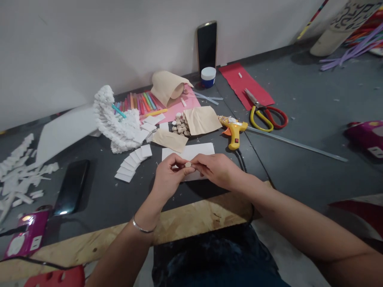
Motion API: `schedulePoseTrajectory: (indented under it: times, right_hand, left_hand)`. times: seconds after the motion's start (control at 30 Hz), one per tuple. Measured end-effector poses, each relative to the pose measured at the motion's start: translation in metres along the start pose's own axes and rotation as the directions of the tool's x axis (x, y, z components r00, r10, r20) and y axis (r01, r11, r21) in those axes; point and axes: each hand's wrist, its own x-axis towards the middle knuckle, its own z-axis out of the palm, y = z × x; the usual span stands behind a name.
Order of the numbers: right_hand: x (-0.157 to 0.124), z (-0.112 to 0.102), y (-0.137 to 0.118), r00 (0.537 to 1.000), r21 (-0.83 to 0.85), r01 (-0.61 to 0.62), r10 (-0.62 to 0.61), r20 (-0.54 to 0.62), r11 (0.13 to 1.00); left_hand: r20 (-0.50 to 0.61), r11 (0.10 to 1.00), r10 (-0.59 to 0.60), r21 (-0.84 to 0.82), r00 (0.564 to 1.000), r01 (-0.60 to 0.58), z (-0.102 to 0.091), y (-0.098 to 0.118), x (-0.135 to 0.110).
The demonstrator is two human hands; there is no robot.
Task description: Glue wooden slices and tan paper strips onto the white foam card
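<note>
Between the fingertips of both hands is a small round beige piece (188, 164), too small to name surely. My left hand (170, 175) pinches it from the left, and my right hand (215, 169) grips its other side. Both hands are closed over a white paper sheet (191, 150). Just beyond lies a beige paper piece (170, 139). A pile of similar small brownish balls (181, 126) sits partly under another beige paper piece (203, 120). To the right of them rests a yellow glue gun (235, 132).
White paper squares (129, 165), a fluffy white shape (110, 123) and a black phone (72, 187) lie to the left. Scissors (263, 113) overlap red paper (239, 81) at right. Another phone (207, 46) leans on the wall behind a blue jar (208, 77). A glue stick (299, 144) crosses the right side.
</note>
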Motion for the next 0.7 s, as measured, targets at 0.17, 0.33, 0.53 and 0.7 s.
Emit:
schedulePoseTrajectory:
  times: [0.17, 0.33, 0.53, 0.7]
  right_hand:
    - [0.0009, 0.0018, 0.0001, 0.997, 0.052, -0.071, 0.073, -0.028, 0.996]
    - [0.0021, 0.0036, 0.0053, 0.992, 0.08, -0.07, 0.078, -0.095, 0.994]
    - [0.0036, 0.0016, 0.0056, 0.998, 0.085, -0.022, 0.028, -0.062, 0.996]
    - [0.0036, 0.0033, 0.0062, 0.995, 0.076, -0.028, 0.036, -0.097, 0.997]
  left_hand:
    - [-0.039, 0.995, 0.05, 0.092, 0.998, -0.046, 0.003, 0.0024, -0.0015]
    - [0.013, 0.985, 0.111, 0.13, 0.994, -0.112, 0.0024, 0.0019, -0.0038]
    - [0.041, 0.995, 0.088, 0.036, 0.995, -0.09, -0.001, -0.0024, -0.0016]
    - [0.066, 0.983, 0.165, 0.075, 0.984, -0.17, 0.0012, -0.0014, -0.0028]
